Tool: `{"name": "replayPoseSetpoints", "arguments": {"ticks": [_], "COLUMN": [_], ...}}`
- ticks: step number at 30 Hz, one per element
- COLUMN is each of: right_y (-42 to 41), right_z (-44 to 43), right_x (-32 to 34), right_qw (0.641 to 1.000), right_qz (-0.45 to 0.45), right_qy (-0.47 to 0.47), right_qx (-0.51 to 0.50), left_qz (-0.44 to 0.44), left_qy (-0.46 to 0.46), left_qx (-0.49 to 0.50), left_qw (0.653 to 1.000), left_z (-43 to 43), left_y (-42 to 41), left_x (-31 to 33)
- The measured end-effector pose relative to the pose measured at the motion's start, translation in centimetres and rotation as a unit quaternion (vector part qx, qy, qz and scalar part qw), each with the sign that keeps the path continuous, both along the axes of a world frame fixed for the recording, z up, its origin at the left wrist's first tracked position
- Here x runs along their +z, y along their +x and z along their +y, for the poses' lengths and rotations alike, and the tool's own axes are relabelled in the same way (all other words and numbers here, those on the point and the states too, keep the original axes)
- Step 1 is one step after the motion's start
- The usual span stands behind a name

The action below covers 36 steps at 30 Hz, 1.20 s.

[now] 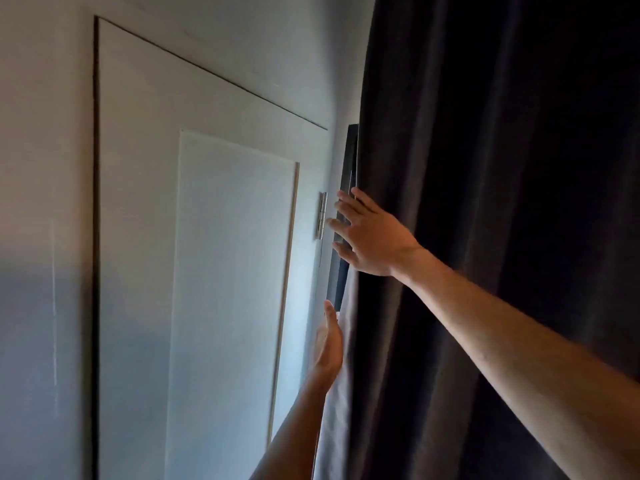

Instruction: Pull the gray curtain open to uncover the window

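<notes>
The dark gray curtain (485,202) hangs in folds over the whole right half of the view and hides the window. Its left edge runs down next to a thin black frame strip (348,161). My right hand (370,233) is raised at that edge with fingers spread, lying over the strip and the curtain's hem, holding nothing. Lower down, my left hand (329,344) is flat and open, thumb up, right beside the curtain's pale lining (337,410); whether it touches the cloth I cannot tell.
A white panelled door (207,271) fills the left and middle, closed, with a metal hinge (322,215) just left of my right hand. Pale wall (41,237) lies to the far left and above the door.
</notes>
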State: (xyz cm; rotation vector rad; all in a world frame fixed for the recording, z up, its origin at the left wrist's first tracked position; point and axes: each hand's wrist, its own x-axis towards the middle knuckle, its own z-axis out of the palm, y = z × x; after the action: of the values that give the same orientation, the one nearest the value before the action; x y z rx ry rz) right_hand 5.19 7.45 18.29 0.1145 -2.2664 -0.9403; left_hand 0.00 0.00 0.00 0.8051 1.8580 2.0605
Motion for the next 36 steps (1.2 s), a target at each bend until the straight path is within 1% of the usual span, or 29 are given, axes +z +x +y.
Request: {"name": "replayPoseSetpoints", "arguments": {"ticks": [2,4,7,11,16,18,22,26,30,33,36], "right_y": [0.0,-0.2,-0.2,0.3,1.1,1.6,3.4,5.1,6.4,7.1,7.7], "right_z": [-0.3,-0.3,-0.2,-0.2,-0.2,0.3,1.3,1.5,1.4,1.1,0.3], "right_x": [0.1,-0.4,-0.1,0.5,0.7,0.4,-0.2,0.1,0.5,0.8,1.3], "right_qw": [1.0,1.0,1.0,0.999,0.997,0.995,0.99,0.993,0.992,0.996,0.996], "right_qz": [-0.003,-0.012,-0.01,-0.01,-0.011,-0.012,-0.024,-0.025,-0.021,-0.013,-0.027], "right_qy": [0.01,0.013,0.009,0.004,-0.015,-0.03,-0.019,0.016,0.066,0.063,0.049], "right_qx": [-0.015,-0.016,-0.019,-0.053,-0.07,-0.097,-0.138,-0.116,-0.102,-0.06,-0.064], "left_qz": [-0.035,-0.05,-0.033,-0.026,-0.058,-0.059,-0.049,-0.033,0.004,0.018,0.027], "left_qy": [0.009,0.016,0.018,0.014,0.016,0.042,0.033,0.029,0.034,0.056,0.075], "left_qx": [-0.023,-0.052,-0.032,-0.034,-0.081,-0.097,-0.119,-0.098,-0.077,-0.094,-0.089], "left_qw": [0.999,0.997,0.999,0.999,0.995,0.993,0.991,0.994,0.996,0.994,0.993], "left_z": [0.6,1.6,2.0,1.7,2.0,1.8,2.0,2.0,2.0,2.2,1.5], "left_y": [-0.1,-0.3,0.4,1.3,2.2,3.0,4.0,4.9,5.4,6.1,7.8], "left_x": [-0.2,-1.1,-0.2,1.4,2.0,2.0,1.5,0.9,0.3,0.0,0.3]}}
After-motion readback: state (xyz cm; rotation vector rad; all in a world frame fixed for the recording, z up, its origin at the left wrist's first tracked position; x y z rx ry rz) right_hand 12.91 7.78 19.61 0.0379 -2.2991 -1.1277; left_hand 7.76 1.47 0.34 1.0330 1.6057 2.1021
